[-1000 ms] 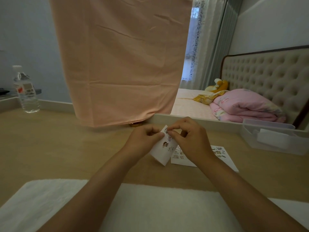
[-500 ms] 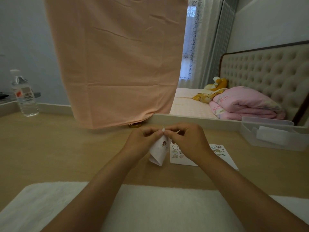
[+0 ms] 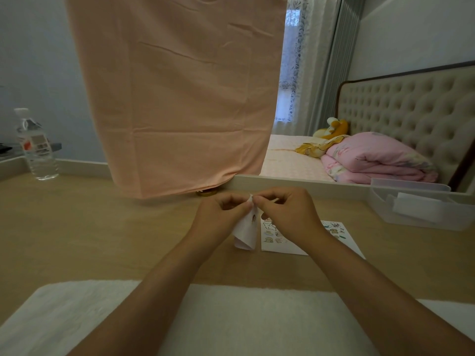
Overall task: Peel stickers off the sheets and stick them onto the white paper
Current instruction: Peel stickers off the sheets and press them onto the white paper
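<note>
Both hands are meeting in the middle, over the wooden table [image 3: 90, 227]. The left hand [image 3: 219, 217] and the right hand [image 3: 288, 214] are each pinching the top corner of a small sticker sheet [image 3: 244, 235], with fingers curled in and thumbs pressing against fingertips. The sheet is hanging down from the pinch and curling over on itself. Its bottom edge is right at the table (touching or just above, I cannot tell). One tiny picture is showing on it, too small to make out. The fingertips are hiding whatever is happening at the corner.

A flat sheet with stickers on it [image 3: 273, 236] is lying on the table just beside the hanging one, on its right. The right hand and arm are covering its middle, so only its left part and far corner are showing.

A white mat [image 3: 231, 317] is lying under both arms. The picture's bottom is cutting it off, and I cannot tell if it is paper or cloth.

A big peach cloth [image 3: 174, 98] is hanging at the back, and a small gold thing [image 3: 206, 193] is peeking out under it. A water bottle [image 3: 36, 147] is standing far left. A clear box [image 3: 421, 219] is sitting on the right, partly cut off.
</note>
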A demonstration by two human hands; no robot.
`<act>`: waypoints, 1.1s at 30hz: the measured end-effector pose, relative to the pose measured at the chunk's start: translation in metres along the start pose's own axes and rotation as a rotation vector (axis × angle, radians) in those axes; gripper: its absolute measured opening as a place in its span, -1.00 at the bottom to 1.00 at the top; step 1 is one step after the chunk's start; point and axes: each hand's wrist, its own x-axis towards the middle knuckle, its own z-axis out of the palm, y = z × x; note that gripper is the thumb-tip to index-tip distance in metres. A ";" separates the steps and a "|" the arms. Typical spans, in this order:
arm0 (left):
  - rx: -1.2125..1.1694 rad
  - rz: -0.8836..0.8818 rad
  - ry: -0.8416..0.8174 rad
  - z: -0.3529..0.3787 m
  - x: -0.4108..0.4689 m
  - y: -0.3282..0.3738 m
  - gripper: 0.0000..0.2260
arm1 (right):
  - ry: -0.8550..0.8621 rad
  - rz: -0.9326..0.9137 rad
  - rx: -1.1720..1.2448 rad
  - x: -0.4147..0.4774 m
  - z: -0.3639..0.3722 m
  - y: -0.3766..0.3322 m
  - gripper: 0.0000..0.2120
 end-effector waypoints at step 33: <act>0.180 0.232 0.024 -0.001 0.000 -0.002 -0.79 | -0.013 0.016 0.023 -0.002 0.003 -0.012 -0.93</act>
